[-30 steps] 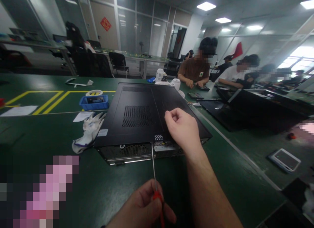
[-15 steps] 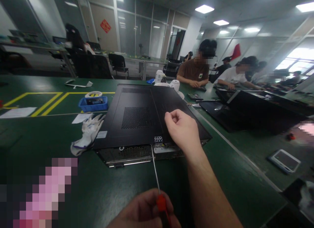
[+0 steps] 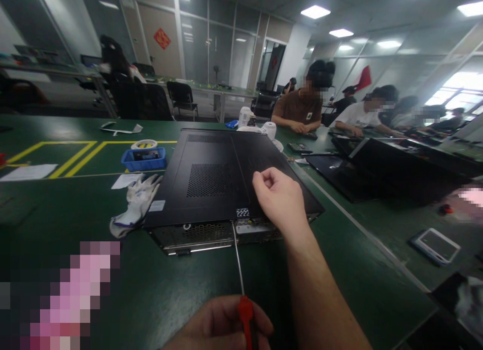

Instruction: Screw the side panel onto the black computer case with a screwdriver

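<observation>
Left hand (image 3: pixel 222 325) grips the screwdriver (image 3: pixel 240 279), tip at the computer case (image 3: pixel 211 179) rear edge; right hand (image 3: pixel 279 199), loosely curled, rests atop the case.

Glass partitions (image 3: pixel 211 43), ceiling lights (image 3: pixel 315 11), green tables (image 3: pixel 56 209).

The flat black metal computer case (image 3: pixel 222 176) lies on the green table (image 3: pixel 158 284). Left of the case, touching its near corner, lies a white fabric glove (image 3: pixel 136 203); behind the glove sits a blue plastic tray (image 3: pixel 144 158). On the case's near right corner rests the right hand (image 3: pixel 279 199). Before the case, the left hand (image 3: pixel 222 325) holds a red-handled screwdriver (image 3: pixel 241 284), its tip at the case's near face.
</observation>
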`<state>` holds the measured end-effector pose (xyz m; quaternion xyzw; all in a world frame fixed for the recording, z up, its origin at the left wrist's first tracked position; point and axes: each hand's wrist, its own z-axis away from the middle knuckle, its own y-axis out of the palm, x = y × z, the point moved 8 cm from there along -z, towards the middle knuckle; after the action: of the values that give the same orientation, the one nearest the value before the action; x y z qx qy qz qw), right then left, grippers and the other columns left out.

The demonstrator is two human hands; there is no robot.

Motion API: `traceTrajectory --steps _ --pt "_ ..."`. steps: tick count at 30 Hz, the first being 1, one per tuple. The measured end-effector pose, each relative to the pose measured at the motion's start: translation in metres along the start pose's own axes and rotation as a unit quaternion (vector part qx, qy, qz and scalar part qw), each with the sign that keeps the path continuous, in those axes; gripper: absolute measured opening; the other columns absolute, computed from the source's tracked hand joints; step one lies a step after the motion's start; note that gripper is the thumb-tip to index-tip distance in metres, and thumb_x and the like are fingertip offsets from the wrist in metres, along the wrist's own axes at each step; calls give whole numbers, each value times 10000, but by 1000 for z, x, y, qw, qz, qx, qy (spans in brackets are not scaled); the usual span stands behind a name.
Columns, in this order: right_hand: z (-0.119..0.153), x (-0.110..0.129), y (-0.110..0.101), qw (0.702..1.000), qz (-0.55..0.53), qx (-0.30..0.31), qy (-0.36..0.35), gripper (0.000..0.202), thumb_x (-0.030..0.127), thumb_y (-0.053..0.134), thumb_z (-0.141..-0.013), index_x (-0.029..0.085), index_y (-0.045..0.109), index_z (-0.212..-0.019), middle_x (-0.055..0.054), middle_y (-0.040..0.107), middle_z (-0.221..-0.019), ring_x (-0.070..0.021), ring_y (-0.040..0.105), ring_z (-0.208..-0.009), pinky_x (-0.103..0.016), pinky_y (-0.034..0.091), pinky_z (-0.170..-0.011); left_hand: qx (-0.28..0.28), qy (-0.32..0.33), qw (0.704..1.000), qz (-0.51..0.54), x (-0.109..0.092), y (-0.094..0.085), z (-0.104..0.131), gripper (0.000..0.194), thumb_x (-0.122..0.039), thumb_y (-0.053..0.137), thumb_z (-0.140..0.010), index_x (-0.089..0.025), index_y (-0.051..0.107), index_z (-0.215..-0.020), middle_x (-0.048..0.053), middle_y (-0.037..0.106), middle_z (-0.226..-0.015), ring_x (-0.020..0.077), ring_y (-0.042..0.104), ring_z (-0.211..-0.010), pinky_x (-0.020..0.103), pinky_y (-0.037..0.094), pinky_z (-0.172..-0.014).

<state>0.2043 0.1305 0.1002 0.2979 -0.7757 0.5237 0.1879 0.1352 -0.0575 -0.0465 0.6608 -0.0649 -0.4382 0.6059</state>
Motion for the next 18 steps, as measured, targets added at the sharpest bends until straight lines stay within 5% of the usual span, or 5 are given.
traceTrajectory --steps 8,13,18 --pt "0 0 0 1000 5 1 2 315 487 551 -877 244 617 -686 27 614 -616 -150 519 -581 -280 299 -572 22 59 998 -5 8 -4 -11 300 -329 807 -778 -188 584 -921 36 755 -841 90 683 -712 158 423 -635" --pt "0 1 1 1000 8 0 -5 309 482 547 -881 246 614 -693 30 621 -624 -149 523 -592 -282 301 -586 -6 21 1000 -15 2 0 -5 317 -397 778 -798 -151 686 -975 52 743 -826 80 658 -667 166 427 -630" --pt "0 2 0 1000 8 1 -2 304 474 552 -877 241 619 -693 25 620 -628 -149 522 -591 -283 306 -585 38 15 999 7 -2 9 -1 355 -294 826 -747 -147 730 -1056 90 757 -949 119 690 -783 194 464 -706"
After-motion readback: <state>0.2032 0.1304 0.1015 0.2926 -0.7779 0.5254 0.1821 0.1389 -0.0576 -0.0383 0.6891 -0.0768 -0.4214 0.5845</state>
